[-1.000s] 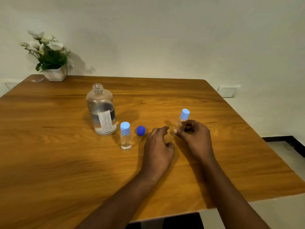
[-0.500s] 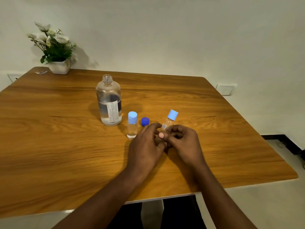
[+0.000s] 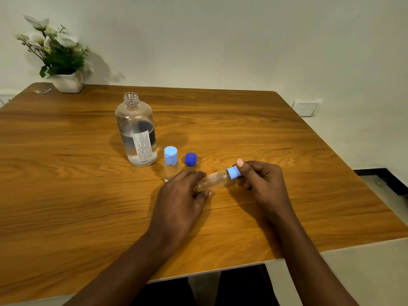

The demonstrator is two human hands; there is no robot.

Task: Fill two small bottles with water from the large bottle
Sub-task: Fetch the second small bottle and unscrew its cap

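Note:
A large clear bottle (image 3: 137, 133) stands uncapped on the wooden table (image 3: 66, 195), roughly half full of water, with a white label. Its dark blue cap (image 3: 191, 159) lies to the right. Between them stands a small clear bottle (image 3: 170, 163) with a light blue cap. A second small bottle (image 3: 217, 180) is tilted almost flat just above the table. My left hand (image 3: 183, 195) grips its base. My right hand (image 3: 261, 182) pinches its light blue cap (image 3: 233, 172) with thumb and fingers.
A white pot of white flowers (image 3: 64, 69) sits at the table's far left corner, with a small clear wrapper (image 3: 43, 91) beside it. The wall runs behind the table. The table's right edge drops to the floor.
The second small bottle went from upright in my right hand to nearly horizontal between both hands. My left hand took its base and my right hand shifted to its cap.

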